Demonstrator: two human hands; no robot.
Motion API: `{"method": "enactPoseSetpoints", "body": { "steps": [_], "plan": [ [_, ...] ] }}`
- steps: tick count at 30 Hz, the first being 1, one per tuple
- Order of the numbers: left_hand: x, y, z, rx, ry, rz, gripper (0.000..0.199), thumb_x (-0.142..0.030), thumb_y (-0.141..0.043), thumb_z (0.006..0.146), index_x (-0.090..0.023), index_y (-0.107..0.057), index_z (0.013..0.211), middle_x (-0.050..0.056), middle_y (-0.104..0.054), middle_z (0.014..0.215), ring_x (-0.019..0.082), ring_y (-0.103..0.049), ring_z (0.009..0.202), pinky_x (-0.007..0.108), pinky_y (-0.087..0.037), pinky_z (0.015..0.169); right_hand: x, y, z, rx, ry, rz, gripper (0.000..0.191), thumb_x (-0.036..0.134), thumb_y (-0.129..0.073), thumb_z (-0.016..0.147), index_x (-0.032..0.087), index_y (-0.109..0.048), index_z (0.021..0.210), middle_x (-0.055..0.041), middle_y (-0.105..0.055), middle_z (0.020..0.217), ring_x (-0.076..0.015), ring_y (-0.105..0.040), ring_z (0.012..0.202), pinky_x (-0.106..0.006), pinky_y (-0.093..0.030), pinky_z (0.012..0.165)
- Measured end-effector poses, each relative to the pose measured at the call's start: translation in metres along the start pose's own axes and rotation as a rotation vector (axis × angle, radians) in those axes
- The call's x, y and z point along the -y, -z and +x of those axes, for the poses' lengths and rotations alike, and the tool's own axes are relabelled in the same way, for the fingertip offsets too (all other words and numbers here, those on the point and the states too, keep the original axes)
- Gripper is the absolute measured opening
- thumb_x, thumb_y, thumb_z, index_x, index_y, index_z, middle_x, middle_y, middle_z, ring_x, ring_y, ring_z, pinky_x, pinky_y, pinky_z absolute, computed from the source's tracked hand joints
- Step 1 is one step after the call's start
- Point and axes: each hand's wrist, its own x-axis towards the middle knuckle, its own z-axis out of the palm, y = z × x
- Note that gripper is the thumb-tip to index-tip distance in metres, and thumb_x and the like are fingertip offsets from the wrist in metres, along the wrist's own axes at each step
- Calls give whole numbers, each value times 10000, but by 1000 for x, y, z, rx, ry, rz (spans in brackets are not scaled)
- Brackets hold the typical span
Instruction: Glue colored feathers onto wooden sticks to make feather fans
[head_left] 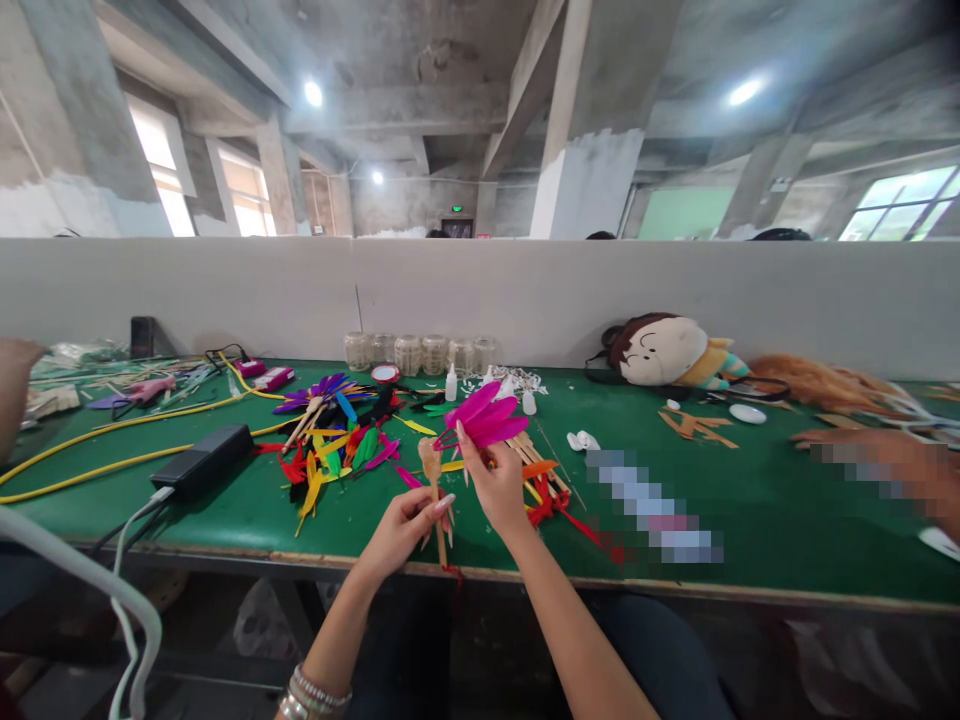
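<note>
My left hand (409, 525) is closed around a wooden stick (431, 465), which stands roughly upright near the table's front edge. The stick's top end is wider and pale brown, and a red cord hangs at its lower end. My right hand (489, 478) pinches a fan of magenta feathers (491, 415) by the quill ends, close beside the stick's top. Whether the quills touch the stick I cannot tell. Left of my hands lies a pile of coloured feathers (337, 450). Several wooden sticks (551, 475) with red cords lie to the right, partly behind my right wrist.
Glass jars (409, 353) and small white glue bottles (451, 383) stand at the back of the green table (480, 560). A black power adapter (202, 462) and yellow cable (112, 425) lie left. A doll-shaped bag (667, 350) lies back right. Another person's hand (885, 460) rests at far right.
</note>
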Motion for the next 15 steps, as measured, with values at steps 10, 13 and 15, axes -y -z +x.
{"method": "enactPoseSetpoints", "body": {
  "steps": [10, 13, 15],
  "plan": [
    [-2, -1, -1, 23, 5, -5, 367, -477, -506, 768, -127, -531, 661, -26, -526, 542, 28, -359, 381, 164, -257, 362, 9, 4, 3, 210, -26, 111, 350, 437, -519, 756, 171, -502, 529, 37, -468, 486, -80, -394, 472, -220, -327, 474],
    [-2, 0, -2, 23, 6, -15, 368, -479, -509, 766, -130, -531, 652, -39, -501, 515, 25, -335, 374, 165, -235, 363, 10, 3, 3, 221, 4, 119, 322, 410, -510, 770, 166, -540, 564, 21, -513, 525, -91, -434, 504, -223, -354, 504],
    [-3, 0, -2, 16, 7, -18, 371, -483, -512, 763, -132, -528, 644, -49, -478, 490, 25, -324, 377, 166, -230, 372, 10, 3, 3, 220, 17, 123, 311, 403, -507, 776, 164, -562, 585, 19, -525, 531, -98, -455, 514, -226, -365, 514]
  ]
}}
